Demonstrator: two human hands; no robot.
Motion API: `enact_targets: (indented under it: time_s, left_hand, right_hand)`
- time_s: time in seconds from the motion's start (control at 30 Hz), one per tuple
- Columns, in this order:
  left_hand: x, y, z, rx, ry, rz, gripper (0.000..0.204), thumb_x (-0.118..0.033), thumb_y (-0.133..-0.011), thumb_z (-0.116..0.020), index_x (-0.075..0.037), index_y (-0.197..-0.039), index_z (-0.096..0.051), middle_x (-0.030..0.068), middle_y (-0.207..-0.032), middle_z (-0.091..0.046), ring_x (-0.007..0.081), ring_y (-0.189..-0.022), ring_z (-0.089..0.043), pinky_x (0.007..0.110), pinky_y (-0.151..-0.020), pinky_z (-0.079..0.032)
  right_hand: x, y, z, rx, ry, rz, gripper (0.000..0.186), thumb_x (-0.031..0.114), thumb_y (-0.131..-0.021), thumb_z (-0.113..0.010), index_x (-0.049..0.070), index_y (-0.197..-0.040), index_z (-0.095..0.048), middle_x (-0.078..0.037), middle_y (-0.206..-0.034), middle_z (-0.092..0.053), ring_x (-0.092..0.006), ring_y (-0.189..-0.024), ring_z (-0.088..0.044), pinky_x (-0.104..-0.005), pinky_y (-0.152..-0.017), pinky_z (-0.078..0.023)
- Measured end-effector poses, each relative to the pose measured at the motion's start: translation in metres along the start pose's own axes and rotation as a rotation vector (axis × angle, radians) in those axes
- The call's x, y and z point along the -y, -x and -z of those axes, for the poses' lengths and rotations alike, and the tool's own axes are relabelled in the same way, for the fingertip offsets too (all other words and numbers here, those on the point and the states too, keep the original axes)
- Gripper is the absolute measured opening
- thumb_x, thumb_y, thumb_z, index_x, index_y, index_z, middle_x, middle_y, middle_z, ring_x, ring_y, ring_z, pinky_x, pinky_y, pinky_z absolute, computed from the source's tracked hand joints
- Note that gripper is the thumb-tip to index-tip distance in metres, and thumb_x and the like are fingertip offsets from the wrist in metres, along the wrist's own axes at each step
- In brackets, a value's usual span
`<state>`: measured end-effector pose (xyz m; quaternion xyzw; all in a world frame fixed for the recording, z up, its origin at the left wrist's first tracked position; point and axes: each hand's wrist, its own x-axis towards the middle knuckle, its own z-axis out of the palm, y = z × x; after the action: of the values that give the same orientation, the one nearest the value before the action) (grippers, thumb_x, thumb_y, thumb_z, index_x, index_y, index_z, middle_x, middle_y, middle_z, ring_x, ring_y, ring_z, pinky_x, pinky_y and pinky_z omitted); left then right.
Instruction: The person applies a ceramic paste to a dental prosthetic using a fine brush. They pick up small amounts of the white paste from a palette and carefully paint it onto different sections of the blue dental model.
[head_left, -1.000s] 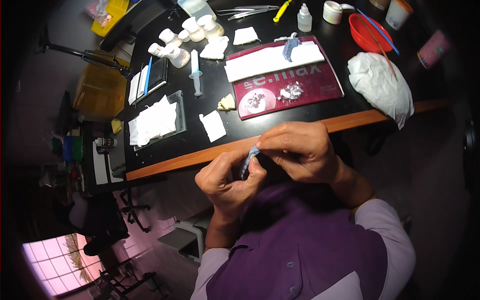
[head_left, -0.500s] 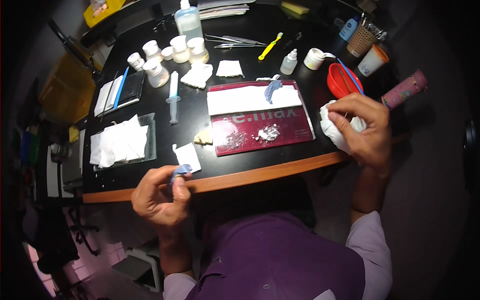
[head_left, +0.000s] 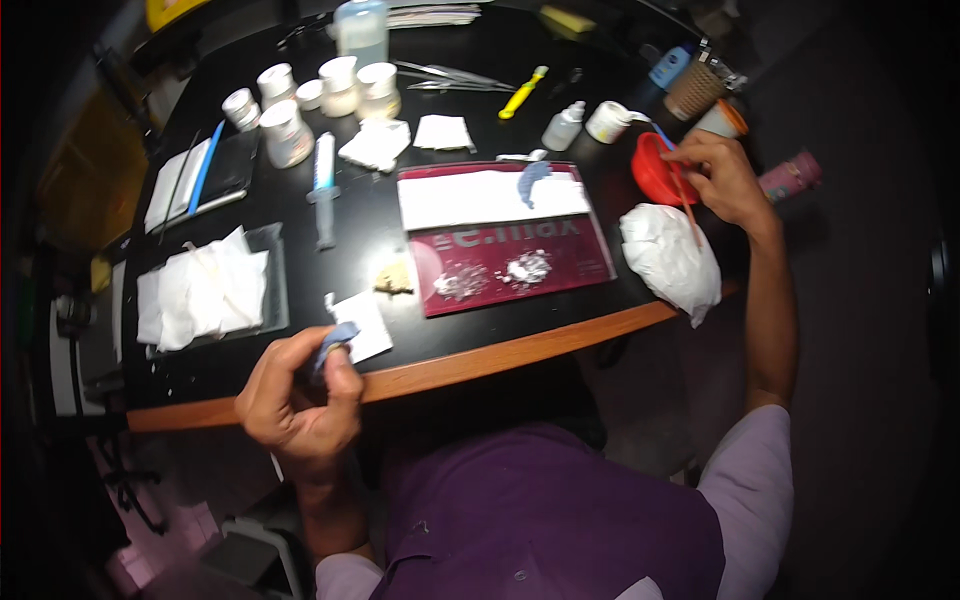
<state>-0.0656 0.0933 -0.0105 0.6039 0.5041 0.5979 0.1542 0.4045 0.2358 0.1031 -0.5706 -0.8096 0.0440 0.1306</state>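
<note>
My left hand is closed in a pinch on a small blue-grey moulded piece, just over the desk's front edge. A similar curved blue-grey piece lies on a folded white paper strip across a dark red slab. Two heaps of white powder are on the slab's bare part. At the right, my right hand pinches a slim brown stick beside the red bowl. The stick slants over the bowl's rim toward a crumpled white bundle; its ends are blurred.
White-capped jars, a large clear bottle and tweezers stand or lie at the back. A syringe lies left of the slab. Paper sheets cover a tray at far left. A dropper bottle stands behind the slab.
My right hand has moved from the white bundle up to the red bowl and taken hold of the brown stick. My left hand keeps its blue-grey piece. The whole view has shifted slightly.
</note>
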Motion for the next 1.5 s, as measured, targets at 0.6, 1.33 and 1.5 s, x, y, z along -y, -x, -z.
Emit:
enact_targets:
  time_s: [0.6,1.33,1.5]
  left_hand:
    - [-0.003,0.001,-0.003,-0.013,-0.004,0.029,0.014,-0.004,-0.085,-0.079,0.003,-0.097,-0.077,0.0052,-0.071,-0.071,0.0045,-0.058,-0.062,0.021,-0.050,-0.042]
    - [-0.018,-0.010,0.015,0.161,0.240,0.491,0.013,-0.007,-0.093,-0.073,0.005,-0.095,-0.077,0.0049,-0.072,-0.074,0.0035,-0.064,-0.065,0.018,-0.056,-0.041]
    - [-0.020,-0.010,0.015,0.183,0.178,0.440,0.014,-0.006,-0.095,-0.069,0.006,-0.099,-0.075,0.0070,-0.072,-0.072,0.0025,-0.054,-0.055,0.019,-0.048,-0.039]
  right_hand:
    - [-0.023,0.044,-0.029,-0.386,-0.351,-0.041,0.003,0.005,-0.101,-0.068,0.003,-0.099,-0.068,0.004,-0.085,-0.062,-0.0028,-0.080,-0.056,-0.0225,-0.073,-0.046]
    - [-0.021,0.171,-0.045,-0.387,-0.528,-0.224,0.006,0.005,-0.101,-0.066,0.004,-0.100,-0.060,0.005,-0.077,-0.051,-0.0018,-0.068,-0.043,-0.0201,-0.060,-0.031]
    - [-0.021,0.174,-0.040,-0.493,-0.489,-0.125,0.004,0.005,-0.098,-0.058,0.004,-0.097,-0.054,-0.001,-0.088,-0.046,-0.0077,-0.079,-0.041,-0.0235,-0.071,-0.033]
